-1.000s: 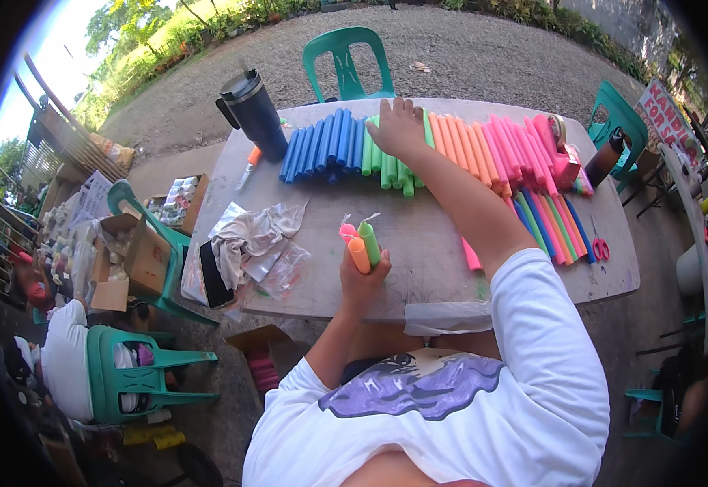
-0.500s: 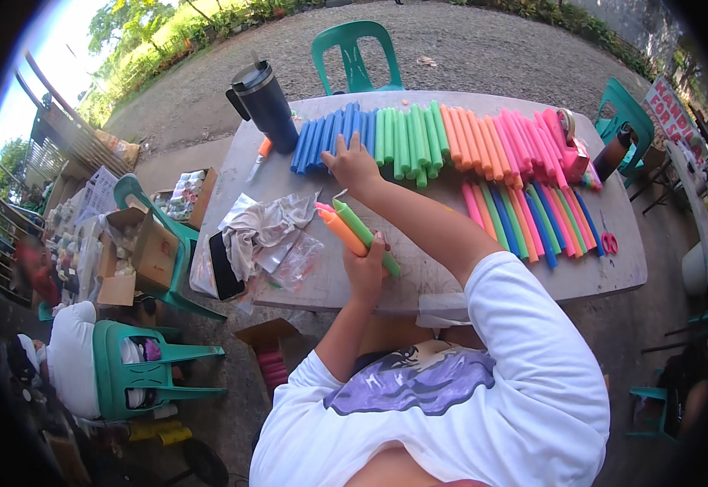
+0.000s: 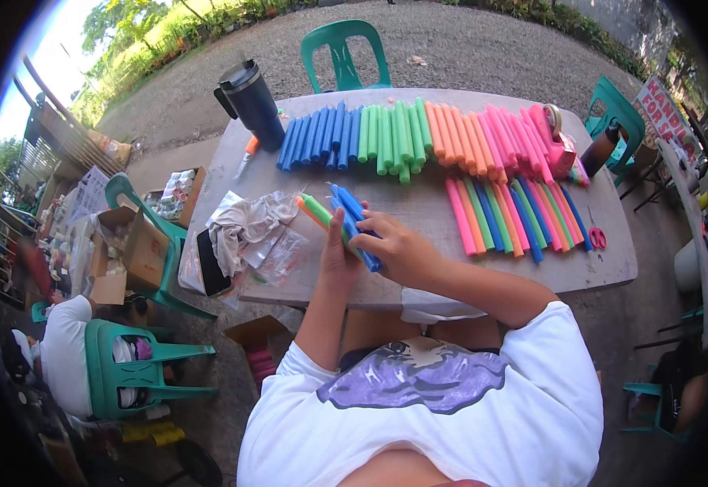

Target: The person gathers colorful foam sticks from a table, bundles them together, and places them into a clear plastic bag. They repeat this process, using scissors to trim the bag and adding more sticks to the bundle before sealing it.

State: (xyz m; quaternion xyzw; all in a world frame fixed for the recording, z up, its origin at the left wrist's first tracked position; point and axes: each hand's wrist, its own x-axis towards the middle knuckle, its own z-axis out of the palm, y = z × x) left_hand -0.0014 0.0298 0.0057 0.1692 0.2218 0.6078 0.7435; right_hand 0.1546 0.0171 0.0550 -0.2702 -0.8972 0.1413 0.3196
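Over the near edge of the table, my left hand is closed around a small bundle of candles. A green candle and an orange candle stick out of it at a slant. My right hand presses blue candles against that bundle, fingers wrapped over them; their exact number is partly hidden. Beyond my hands lie rows of blue candles, green candles, orange candles and pink candles. Mixed-colour candles lie side by side, nearer on the right.
On the table stand a dark tumbler, a tape dispenser and a dark bottle. A cutter, rags with plastic, a phone and scissors lie around. An open carton sits below.
My right hand has come back from the blue row with blue candles and joined them to the bundle in my left hand. The view has shifted slightly.
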